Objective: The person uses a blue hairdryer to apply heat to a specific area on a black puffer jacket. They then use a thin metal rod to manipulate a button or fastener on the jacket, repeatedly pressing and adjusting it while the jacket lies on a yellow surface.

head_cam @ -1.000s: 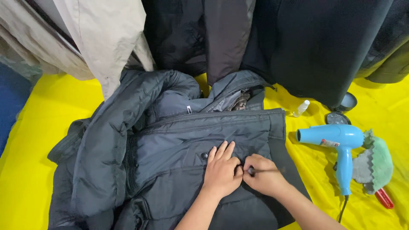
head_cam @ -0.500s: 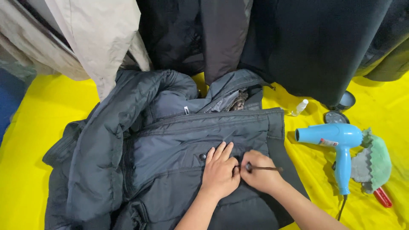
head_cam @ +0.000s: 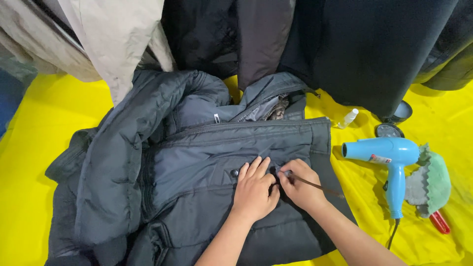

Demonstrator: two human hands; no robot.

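A dark grey padded jacket [head_cam: 187,162] lies spread on a yellow cloth [head_cam: 29,162]. My left hand [head_cam: 253,189] presses flat on the jacket's front, fingers together, beside a round snap button [head_cam: 234,173]. My right hand [head_cam: 298,184] sits right next to it, pinching a thin brown stick-like tool [head_cam: 318,186] whose tip touches the fabric between the two hands. The tool's tip is hidden by the fingers.
A blue hair dryer [head_cam: 389,162] lies to the right, next to a green cloth [head_cam: 433,180] and a red object [head_cam: 440,222]. A small white bottle [head_cam: 348,118] and a round dark tin with its lid [head_cam: 389,130] sit behind. Hanging coats line the back.
Both hands stay at the same spot on the jacket front. The view has shifted slightly; the right hand's tool is angled a little more to the right.
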